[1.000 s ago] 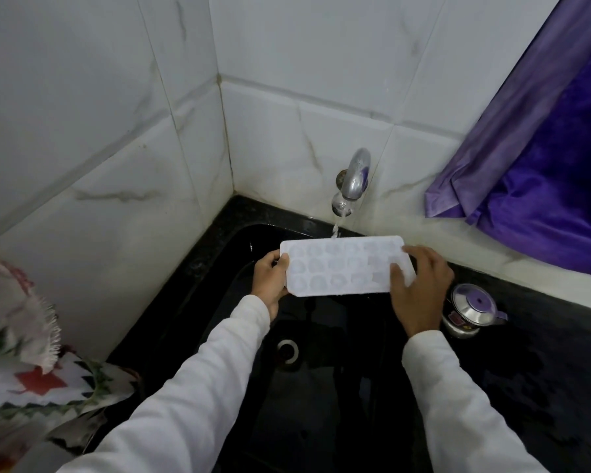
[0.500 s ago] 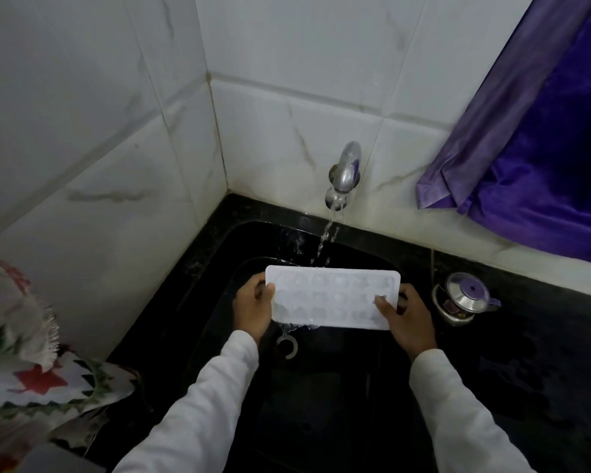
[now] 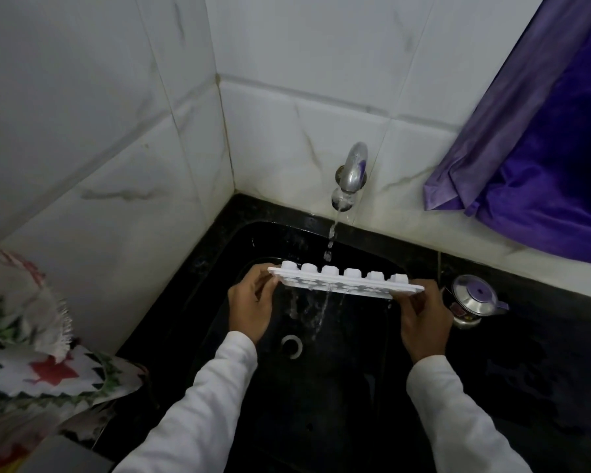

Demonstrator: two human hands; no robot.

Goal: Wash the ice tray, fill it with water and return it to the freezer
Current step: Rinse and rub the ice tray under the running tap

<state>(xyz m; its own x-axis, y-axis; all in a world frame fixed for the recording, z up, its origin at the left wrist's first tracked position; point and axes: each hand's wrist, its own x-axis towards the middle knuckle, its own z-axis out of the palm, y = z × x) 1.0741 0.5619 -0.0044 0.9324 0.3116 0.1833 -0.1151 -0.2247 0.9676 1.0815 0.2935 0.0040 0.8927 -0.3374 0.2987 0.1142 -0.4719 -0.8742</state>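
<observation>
A white ice tray (image 3: 345, 282) hangs over the black sink (image 3: 253, 240), tipped so its open face points down toward me and the bumps of its cups stick up. Water streams off its near edge into the basin. My left hand (image 3: 251, 303) grips the tray's left end and my right hand (image 3: 423, 319) grips its right end. A metal tap (image 3: 350, 174) on the tiled wall runs a thin stream that falls just behind the tray.
A round drain (image 3: 292, 346) sits in the sink floor below the tray. A small steel pot with a purple lid (image 3: 473, 300) stands on the black counter right of my right hand. Purple cloth (image 3: 543, 158) hangs at the upper right. Patterned fabric (image 3: 31, 353) lies at the left.
The tray went from flat under the tap to lower in the sink and tipped face-down, so water now pours out of it. Both hands kept their hold on its ends.
</observation>
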